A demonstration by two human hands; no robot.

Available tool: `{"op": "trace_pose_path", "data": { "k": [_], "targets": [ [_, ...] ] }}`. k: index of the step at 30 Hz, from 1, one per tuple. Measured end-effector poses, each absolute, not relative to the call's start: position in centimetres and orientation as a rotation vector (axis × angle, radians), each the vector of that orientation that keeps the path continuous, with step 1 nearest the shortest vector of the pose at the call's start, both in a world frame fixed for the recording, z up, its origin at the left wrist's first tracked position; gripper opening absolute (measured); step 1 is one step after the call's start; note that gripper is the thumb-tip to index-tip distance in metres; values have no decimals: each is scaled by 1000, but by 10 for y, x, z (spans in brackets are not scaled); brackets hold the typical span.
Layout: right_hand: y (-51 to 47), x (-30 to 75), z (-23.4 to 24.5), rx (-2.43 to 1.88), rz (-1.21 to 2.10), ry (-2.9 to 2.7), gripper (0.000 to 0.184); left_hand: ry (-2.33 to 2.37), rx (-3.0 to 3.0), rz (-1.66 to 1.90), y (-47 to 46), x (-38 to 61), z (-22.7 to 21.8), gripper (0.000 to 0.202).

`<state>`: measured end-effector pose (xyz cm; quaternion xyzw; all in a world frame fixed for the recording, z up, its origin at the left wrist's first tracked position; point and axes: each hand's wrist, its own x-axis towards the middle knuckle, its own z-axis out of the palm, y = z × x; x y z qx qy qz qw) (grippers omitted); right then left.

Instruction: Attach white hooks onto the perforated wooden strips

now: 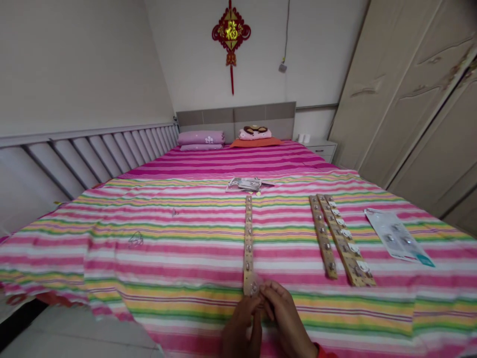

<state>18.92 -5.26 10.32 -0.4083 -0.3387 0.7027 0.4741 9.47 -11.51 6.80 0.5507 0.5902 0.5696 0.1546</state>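
A long wooden strip (248,238) studded with metal snap-like fittings lies lengthwise on the striped bed cover (167,233). Both my hands meet at its near end. My left hand (238,330) has its fingers curled against the strip's end. My right hand (285,318) pinches a small shiny fitting (255,287) at that end. Two more studded wooden strips (341,241) lie side by side to the right, apart from my hands.
A clear plastic packet (397,237) with metal pieces lies at the right of the bed. Opened packets (248,184) sit mid-bed beyond the strip. Pillows (201,138) rest at the headboard. A wardrobe (417,99) stands right, a slatted wall panel (93,154) left.
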Motion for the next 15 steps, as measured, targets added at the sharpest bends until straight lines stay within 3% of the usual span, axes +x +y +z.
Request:
{"op": "trace_pose_path", "data": {
  "k": [10,15],
  "targets": [
    [-27,199,97,-1080,1775,-1084,25,1599,830,1365,-85,46,90,44],
    [-19,192,89,-1101,1753,-1210,20,1547,828,1236,-71,46,84,39]
  ]
}}
